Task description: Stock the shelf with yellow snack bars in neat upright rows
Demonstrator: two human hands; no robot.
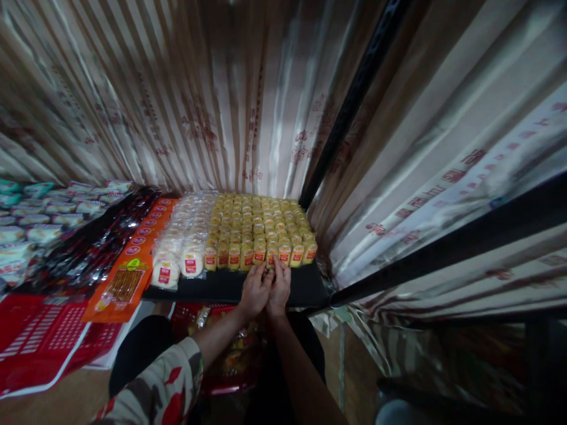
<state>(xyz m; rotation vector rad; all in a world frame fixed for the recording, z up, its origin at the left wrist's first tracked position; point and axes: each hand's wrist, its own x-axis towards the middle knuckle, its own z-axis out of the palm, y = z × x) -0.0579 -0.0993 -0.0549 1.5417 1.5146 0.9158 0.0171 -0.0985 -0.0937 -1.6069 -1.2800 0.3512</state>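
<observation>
Rows of small yellow snack packets (283, 254) with red and white labels stand on a black shelf (186, 293). My left hand (256, 293) and my right hand (279, 289) are side by side at the front edge of these rows. The fingers of both are bent and pressed together around the lower end of one yellow packet (271, 252) in the front row. My own fingers partly hide that packet. To the left, flat round white packets (193, 265) with red labels lie in two overlapping rows.
Orange snack bags (124, 283), dark shiny packets (84, 248) and white packets (48, 221) continue leftward. A red basket (39, 336) is at lower left. Below my arms is a red container (221, 386) with packets. Pleated curtains (248, 118) and black metal bars (349, 106) enclose the shelf.
</observation>
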